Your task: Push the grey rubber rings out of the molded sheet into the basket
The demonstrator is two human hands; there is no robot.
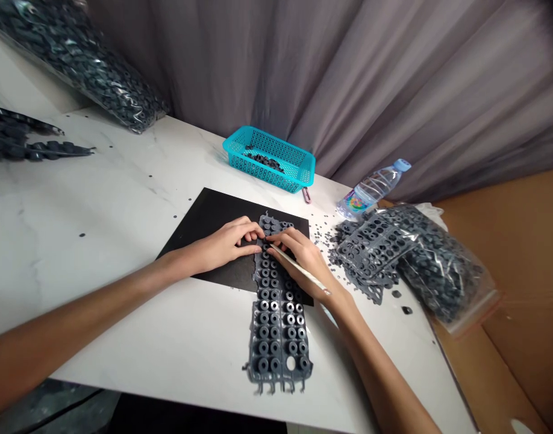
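Note:
A long dark-grey moulded rubber sheet (pixel 281 325) with rows of round, ring-shaped parts runs toward me, its far part over a black mat (pixel 217 217). One round opening shows near its close end. My left hand (pixel 235 241) is closed, thumb and fingertips pinching at the sheet's left side near the far end. My right hand (pixel 303 256) is closed around a slim white tool (pixel 303 272), its tip among the parts beside my left fingertips. Exactly what lies between the fingertips is hidden.
Behind the mat stands a turquoise basket (pixel 267 181) holding some dark parts. On the right are a water bottle (pixel 371 190), stacked rubber sheets (pixel 371 247) and a filled plastic bag (pixel 443 271). Another large bag (pixel 87 66) leans at back left. Small dark discs lie scattered.

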